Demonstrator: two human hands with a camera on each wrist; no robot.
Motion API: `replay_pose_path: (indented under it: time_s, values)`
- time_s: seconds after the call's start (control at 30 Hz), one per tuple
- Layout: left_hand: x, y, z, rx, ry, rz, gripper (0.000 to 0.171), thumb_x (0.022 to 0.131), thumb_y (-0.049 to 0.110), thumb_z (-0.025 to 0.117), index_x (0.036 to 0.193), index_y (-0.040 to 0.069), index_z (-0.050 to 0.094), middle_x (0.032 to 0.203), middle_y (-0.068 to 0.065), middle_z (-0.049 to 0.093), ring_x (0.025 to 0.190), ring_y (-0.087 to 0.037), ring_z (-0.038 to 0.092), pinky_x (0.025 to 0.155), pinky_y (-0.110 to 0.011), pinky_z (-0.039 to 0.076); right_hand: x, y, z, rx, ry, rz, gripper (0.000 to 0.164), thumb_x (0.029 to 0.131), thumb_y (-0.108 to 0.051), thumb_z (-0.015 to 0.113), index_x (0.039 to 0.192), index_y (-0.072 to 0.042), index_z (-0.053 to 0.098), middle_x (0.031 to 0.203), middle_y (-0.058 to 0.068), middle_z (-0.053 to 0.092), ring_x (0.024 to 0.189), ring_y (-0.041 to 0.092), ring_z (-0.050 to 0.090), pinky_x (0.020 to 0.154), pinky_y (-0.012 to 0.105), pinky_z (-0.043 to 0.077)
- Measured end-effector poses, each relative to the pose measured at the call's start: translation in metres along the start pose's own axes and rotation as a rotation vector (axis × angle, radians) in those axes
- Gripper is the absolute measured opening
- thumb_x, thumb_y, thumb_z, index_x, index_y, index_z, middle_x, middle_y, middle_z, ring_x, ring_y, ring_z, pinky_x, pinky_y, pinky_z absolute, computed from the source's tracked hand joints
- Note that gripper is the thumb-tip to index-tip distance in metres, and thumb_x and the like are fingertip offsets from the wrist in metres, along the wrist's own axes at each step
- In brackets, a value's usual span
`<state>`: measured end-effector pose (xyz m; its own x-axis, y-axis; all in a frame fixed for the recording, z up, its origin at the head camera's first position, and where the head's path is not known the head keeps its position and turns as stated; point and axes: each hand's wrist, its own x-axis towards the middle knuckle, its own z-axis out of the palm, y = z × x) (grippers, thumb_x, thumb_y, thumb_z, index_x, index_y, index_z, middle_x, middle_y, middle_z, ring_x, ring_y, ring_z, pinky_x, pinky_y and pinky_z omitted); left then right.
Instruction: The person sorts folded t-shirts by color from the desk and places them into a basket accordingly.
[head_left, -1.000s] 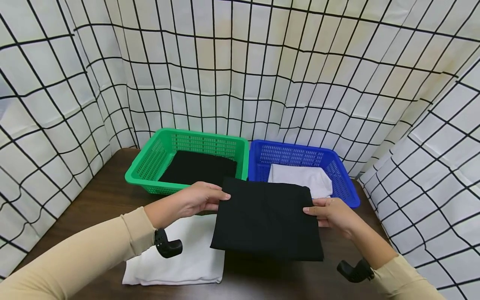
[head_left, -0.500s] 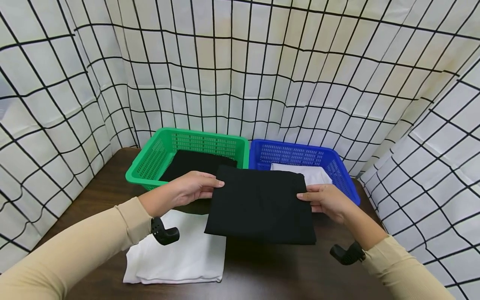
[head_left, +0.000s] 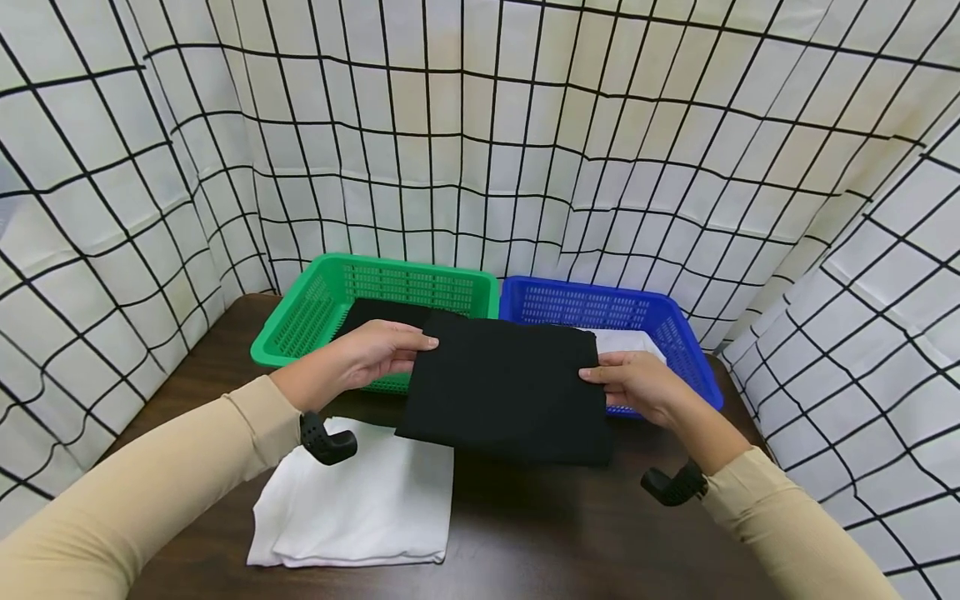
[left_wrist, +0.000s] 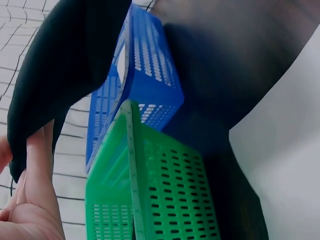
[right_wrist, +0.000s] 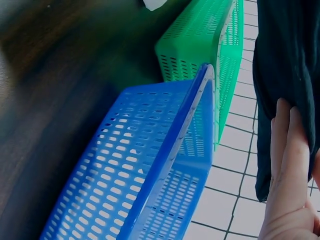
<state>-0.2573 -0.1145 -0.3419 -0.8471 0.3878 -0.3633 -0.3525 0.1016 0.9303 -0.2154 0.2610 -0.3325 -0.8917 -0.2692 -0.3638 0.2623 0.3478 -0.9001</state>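
Black folded cloth, flat and roughly rectangular [head_left: 510, 387], held above the dark brown wood-look table [head_left: 525, 542] and clear of its surface. It lies between the two hands: the left hand [head_left: 378, 352] pinches its left side edge, the right hand [head_left: 632, 382] its right side edge, each with the thumb on the upper face.

Beyond the cloth, along the far edge of the table, stand two perforated plastic baskets side by side: one green and rectangular [head_left: 411, 267], nearer the far left corner, and one blue and rectangular [head_left: 588, 287], nearer the far right corner. The held cloth blocks the onlooker's sight of the baskets' adjoining near corners. One black folded cloth [head_left: 375, 312] lies in the green basket; one white folded cloth [head_left: 628, 340] lies in the blue, partly covered from sight.

A second white folded cloth [head_left: 367, 508] lies on the table, left of its middle, in front of the green basket; the left forearm passes over its far left corner. White fabric sheeting with a black grid [head_left: 487, 133] encloses the table's far, left and right edges.
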Motion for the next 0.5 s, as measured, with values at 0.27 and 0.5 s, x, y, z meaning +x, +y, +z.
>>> replay_pose_path:
  time_s: [0.27, 0.5]
  values:
    - [0.003, 0.007, -0.012, 0.047, 0.039, 0.005, 0.059, 0.098, 0.016, 0.063, 0.147, -0.006, 0.039, 0.126, -0.007, 0.065, 0.091, -0.004, 0.071, 0.093, -0.025, 0.057, 0.012, -0.015, 0.006, 0.064, -0.002, -0.017, 0.051, 0.098, -0.018, 0.063, 0.141, 0.006, 0.049, 0.100, -0.004, 0.076, 0.091, 0.011, 0.074, 0.089, 0.032, 0.060]
    - [0.009, 0.016, -0.019, 0.075, 0.076, 0.002, 0.056, 0.098, 0.017, 0.063, 0.146, -0.003, 0.043, 0.116, -0.001, 0.067, 0.088, -0.003, 0.071, 0.092, -0.025, 0.057, 0.020, -0.027, 0.004, 0.077, 0.030, -0.002, 0.065, 0.098, -0.017, 0.063, 0.152, 0.005, 0.033, 0.096, -0.007, 0.075, 0.086, 0.009, 0.075, 0.085, 0.026, 0.060]
